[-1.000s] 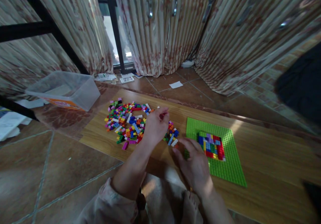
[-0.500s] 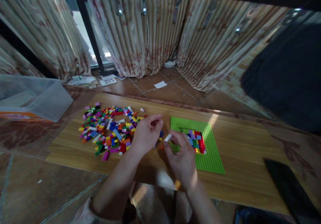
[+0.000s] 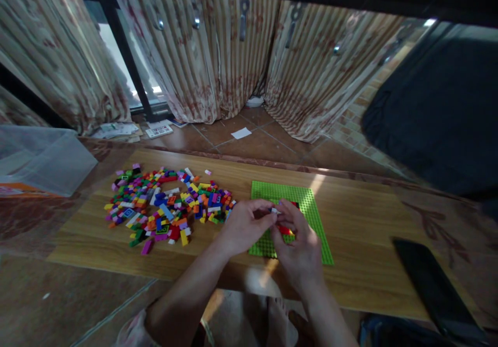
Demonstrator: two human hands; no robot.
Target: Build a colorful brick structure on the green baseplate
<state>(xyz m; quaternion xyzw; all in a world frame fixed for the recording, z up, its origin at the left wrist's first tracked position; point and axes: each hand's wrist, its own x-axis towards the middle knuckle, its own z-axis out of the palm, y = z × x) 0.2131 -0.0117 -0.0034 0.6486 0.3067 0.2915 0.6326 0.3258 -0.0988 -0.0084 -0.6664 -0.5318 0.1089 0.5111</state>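
My left hand (image 3: 245, 227) and my right hand (image 3: 299, 246) meet over the green baseplate (image 3: 319, 248). Between their fingertips is a small white toy brick (image 3: 275, 211), pinched from both sides and partly covered by the fingers. Below the hands, red bricks (image 3: 286, 230) show on the plate; most of the coloured build there is hidden. Left of my left hand spreads a loose pile of mixed toy bricks (image 3: 167, 209).
The wooden board (image 3: 361, 217) carries everything. A dark flat phone-like slab (image 3: 436, 285) lies at its right end. At the far left stands a clear plastic bin (image 3: 50, 155). Striped curtains (image 3: 233, 61) hang behind, with a white paper (image 3: 241, 133) on the floor.
My left hand has moved right, from the pile's edge to the white brick in my right hand. Both hands are now together over the baseplate. The camera view has shifted slightly right.
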